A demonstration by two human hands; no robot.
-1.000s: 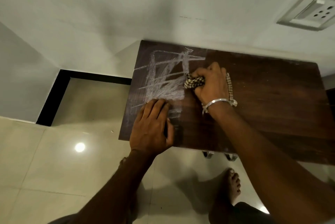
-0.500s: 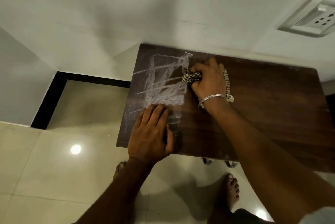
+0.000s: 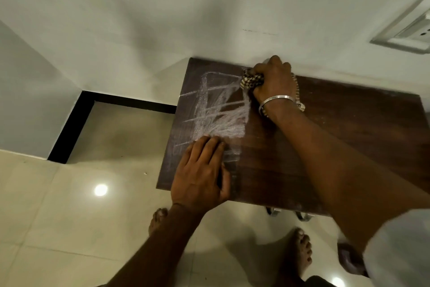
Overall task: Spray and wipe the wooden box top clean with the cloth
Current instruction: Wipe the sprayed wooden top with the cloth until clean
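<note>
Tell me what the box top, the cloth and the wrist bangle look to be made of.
Box top: dark brown wood or wood-look laminate, smooth with a low sheen; fine grain lines show.
Cloth: soft woven fabric, checked light and dark, bunched in the right hand.
Bangle: polished silver-coloured metal, judging by its bright glint.

I take this for a room in a home: glossy floor tiles [image 3: 58, 212]; black skirting [image 3: 69, 128] below a white wall [image 3: 162, 7]; a socket plate [image 3: 404, 33]; a wooden box [image 3: 349, 137] against that wall; bare feet [image 3: 301, 249].
</note>
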